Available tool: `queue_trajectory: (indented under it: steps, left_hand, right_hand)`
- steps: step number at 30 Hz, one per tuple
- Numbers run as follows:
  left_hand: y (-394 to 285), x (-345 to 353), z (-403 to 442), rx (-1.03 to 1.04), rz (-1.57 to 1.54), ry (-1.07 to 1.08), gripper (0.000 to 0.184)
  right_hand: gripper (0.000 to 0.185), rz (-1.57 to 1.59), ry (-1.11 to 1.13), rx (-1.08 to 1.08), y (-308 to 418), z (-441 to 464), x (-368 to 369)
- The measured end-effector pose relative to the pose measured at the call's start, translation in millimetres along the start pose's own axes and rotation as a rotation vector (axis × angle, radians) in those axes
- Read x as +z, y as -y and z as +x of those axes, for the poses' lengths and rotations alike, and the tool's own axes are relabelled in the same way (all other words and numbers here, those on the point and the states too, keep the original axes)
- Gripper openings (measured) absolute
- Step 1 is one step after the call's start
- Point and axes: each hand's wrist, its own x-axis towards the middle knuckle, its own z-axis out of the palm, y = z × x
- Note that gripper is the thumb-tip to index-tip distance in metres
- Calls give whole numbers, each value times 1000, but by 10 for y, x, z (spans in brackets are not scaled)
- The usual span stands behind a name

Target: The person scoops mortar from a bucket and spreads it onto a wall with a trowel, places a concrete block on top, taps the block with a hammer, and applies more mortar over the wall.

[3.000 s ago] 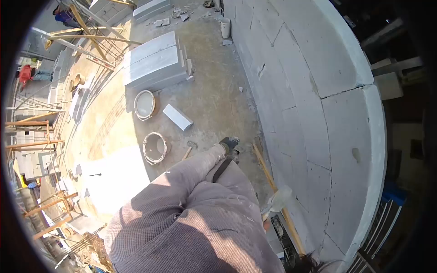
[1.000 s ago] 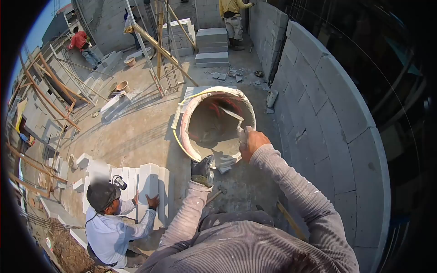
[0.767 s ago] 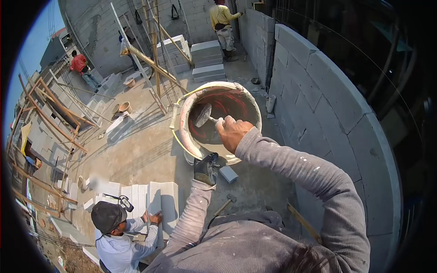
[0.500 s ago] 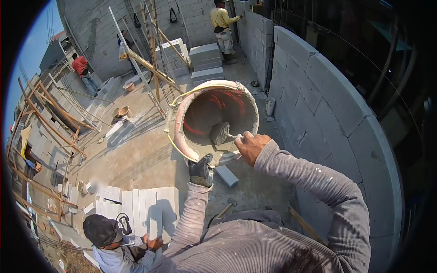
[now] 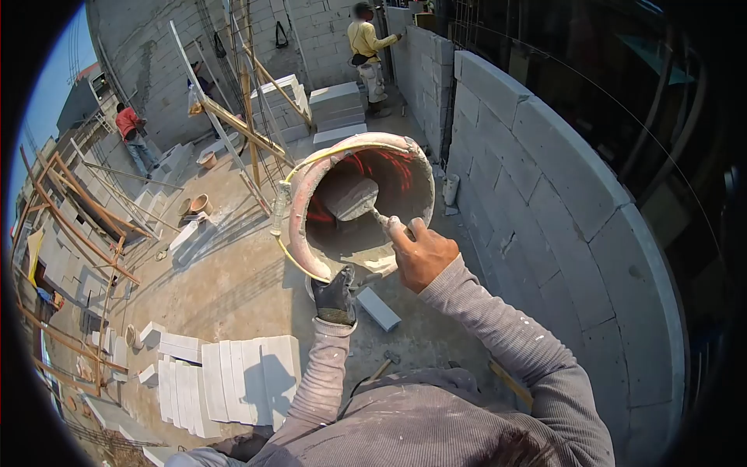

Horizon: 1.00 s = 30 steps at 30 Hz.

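Note:
A mortar-caked bucket [image 5: 298, 226] with a yellow handle is tilted so that its mouth faces me. My left hand [image 5: 336, 297], in a dark glove, grips the near rim at the lower left. Bare, my right hand [image 5: 424, 253] is closed around the handle of a trowel [image 5: 354, 201], whose blade reaches inside the bucket. Grey mortar coats the inner wall and the lower lip. Just below the bucket a single pale block [image 5: 379, 309] lies on the floor.
A block wall [image 5: 545, 179] runs along my right. White blocks [image 5: 249, 373] lie in rows at lower left. A hammer [image 5: 385, 362] rests near me. Wooden poles [image 5: 249, 132] stand beyond the bucket. Workers in yellow [image 5: 369, 39] and red [image 5: 128, 121] are farther off.
The trowel blade has swung up and left inside the bucket, with my right hand shifting slightly left. The co-worker at lower left has mostly dropped out of view.

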Motion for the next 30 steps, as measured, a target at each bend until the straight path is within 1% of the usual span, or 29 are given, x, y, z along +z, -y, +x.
queue_trajectory:
  steps: [1,3,5,7,8,9,10,12,13,15,17,19,21,22,23,24,25,27,28,29,30]
  left_hand:
    - [-28,1,-8,-9,4,1,30]
    - [-74,82,-12,-32,-13,74,30]
    - [-131,143,5,-24,53,64,31]
    - [-203,192,70,-7,108,53,32]
    - [-216,205,72,23,115,58,38]
    - [-221,211,70,49,124,64,45]
    - [-159,204,101,93,87,47,44]
    - [-124,213,81,65,75,25,45]
    - [-123,215,68,46,63,7,46]
    - [-114,247,34,51,78,5,45]
    - [-125,291,44,81,96,5,44]
    - [-136,310,79,98,96,7,44]
    - [-130,306,98,110,132,33,45]
    - [-117,320,85,104,130,33,45]
    - [-111,337,56,120,128,15,37]
    - [-106,360,29,135,128,-1,30]
    - [-116,404,5,151,125,-16,23]
    - [-104,388,-16,109,138,34,24]
    - [-35,308,50,79,156,56,23]
    - [27,247,111,51,170,78,23]
    - [-31,383,70,133,162,52,24]
  right_hand:
    - [43,1,5,9,20,122,5]
    - [45,-5,-129,26,-12,280,19]
    - [46,-15,-111,24,-42,117,178]
    - [47,3,110,39,-28,-97,264]
    - [47,8,274,121,-10,-131,224]
    - [47,3,278,122,10,-120,189]
    - [46,17,161,111,23,-98,166]
    - [45,53,-68,90,64,8,59]
    - [45,58,-63,101,42,105,52]
    - [52,3,-180,155,-28,215,50]
    - [53,-17,-153,172,-56,46,208]
    - [55,16,22,211,-41,-203,310]
    - [54,36,59,242,-16,-198,219]
    - [52,45,-19,233,11,-141,140]
    - [51,59,-94,230,45,-86,57]
    - [45,81,-211,188,36,14,-41]
    - [45,82,-208,198,-13,101,-57]
    - [46,23,-243,211,-89,177,-61]
    - [47,-27,-113,274,-90,134,41]
    - [47,-30,-118,280,-62,49,89]
    - [47,20,7,355,-31,-42,127]
